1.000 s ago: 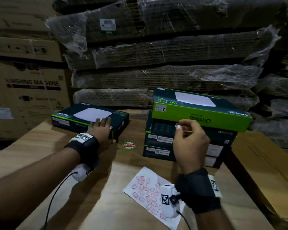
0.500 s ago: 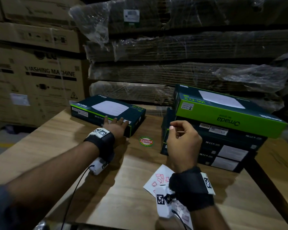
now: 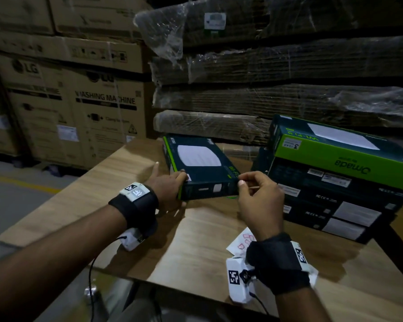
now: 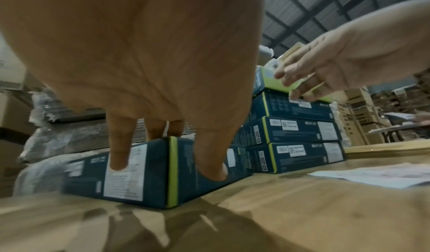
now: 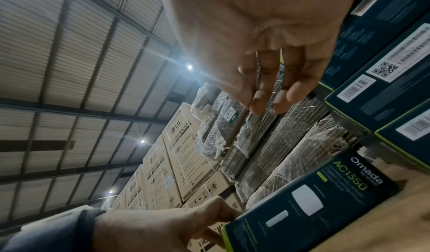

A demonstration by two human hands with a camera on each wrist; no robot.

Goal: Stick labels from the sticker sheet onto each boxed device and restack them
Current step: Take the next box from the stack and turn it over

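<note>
A single dark teal device box (image 3: 200,168) lies on the wooden table (image 3: 196,240) with its short end toward me. My left hand (image 3: 172,180) grips its near left corner, thumb on the end face and forefinger along the side; a small white-red label (image 3: 188,177) sits by the thumb. My right hand (image 3: 244,185) hovers at the box's near right corner, thumb and forefinger pinched together, apparently on a tiny sticker too small to make out. The sticker sheet (image 3: 239,244) lies partly hidden under my right wrist. To the right is the stack of boxes (image 3: 330,198).
The stack's top box (image 3: 335,159), with a green side, sits skewed. Plastic-wrapped cardboard bundles (image 3: 265,101) rise behind the table and washing-machine cartons (image 3: 79,112) at the left. The table's left edge drops to a floor with a yellow line (image 3: 21,182).
My left hand has turned the single box so its short end faces me and drawn it nearer. My right hand, still pinched, has moved left from the stack to that box.
</note>
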